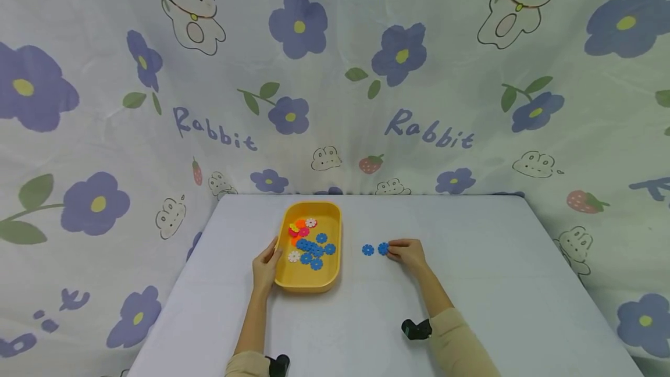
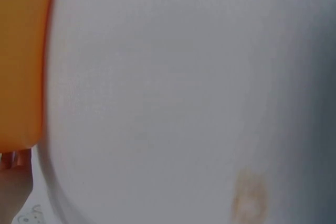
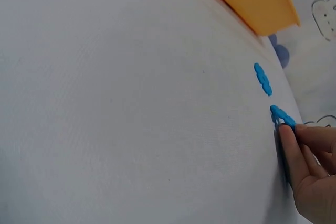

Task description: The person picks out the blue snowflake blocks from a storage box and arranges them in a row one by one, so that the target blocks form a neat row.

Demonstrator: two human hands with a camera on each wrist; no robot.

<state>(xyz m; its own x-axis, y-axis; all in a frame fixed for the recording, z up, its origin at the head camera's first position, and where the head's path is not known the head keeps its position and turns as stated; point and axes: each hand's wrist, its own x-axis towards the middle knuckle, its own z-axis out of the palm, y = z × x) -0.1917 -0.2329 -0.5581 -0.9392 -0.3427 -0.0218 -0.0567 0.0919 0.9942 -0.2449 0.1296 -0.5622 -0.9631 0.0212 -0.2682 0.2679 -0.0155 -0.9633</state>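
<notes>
My left hand (image 1: 266, 265) holds the left rim of a yellow tray (image 1: 309, 281), its thumb by the edge; in the left wrist view the fingers (image 2: 14, 158) show at the tray's side. Inside the tray lie several blue flower-shaped discs (image 1: 316, 252) with a few orange, pink, yellow and white ones (image 1: 294, 256). To the right of the tray, my right hand (image 1: 410, 253) pinches a blue flower disc (image 3: 282, 115) between thumb and fingers, tilted off the table in the right wrist view. Just left of it a second blue disc (image 1: 368, 250) lies flat on the table.
A white cloth covers the table (image 1: 471, 284), whose far edge meets a patterned curtain (image 1: 335, 103) with flowers and rabbits. Black wrist cameras (image 1: 416, 329) are strapped near both beige sleeves (image 1: 460, 342).
</notes>
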